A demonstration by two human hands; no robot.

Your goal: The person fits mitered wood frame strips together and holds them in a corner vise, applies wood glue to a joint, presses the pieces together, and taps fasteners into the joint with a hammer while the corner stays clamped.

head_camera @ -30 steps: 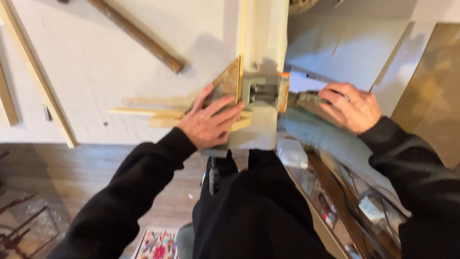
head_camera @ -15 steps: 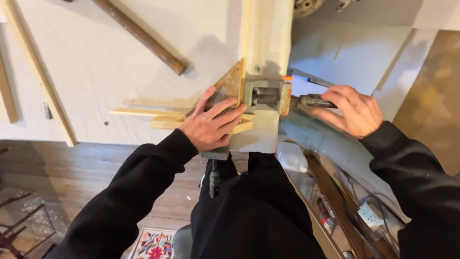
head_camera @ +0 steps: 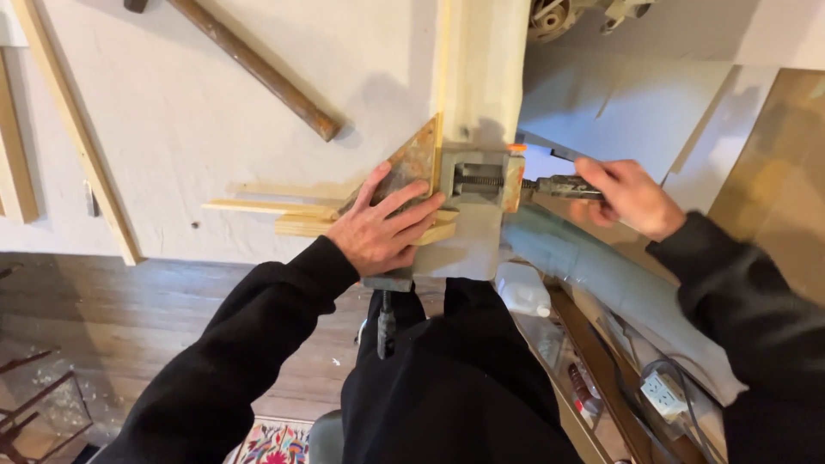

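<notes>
A grey metal corner clamp (head_camera: 478, 182) with an orange end sits at the frame's centre, on the edge of the pale surface (head_camera: 172, 112). Its screw axis runs left to right, and its dark handle (head_camera: 563, 185) points toward the right. The right hand (head_camera: 632, 196) comes in from the right with its fingers wrapped around that handle. The left hand (head_camera: 382, 228) lies flat, fingers spread, pressing the rusty triangular plate (head_camera: 404, 167) and thin pale wooden strips (head_camera: 284, 215) just left of the clamp.

Count on workbench (head_camera: 215, 129): one corner clamp (head_camera: 477, 180), one dark rod (head_camera: 258, 69), two hands, left (head_camera: 382, 228) and right (head_camera: 627, 193).
</notes>
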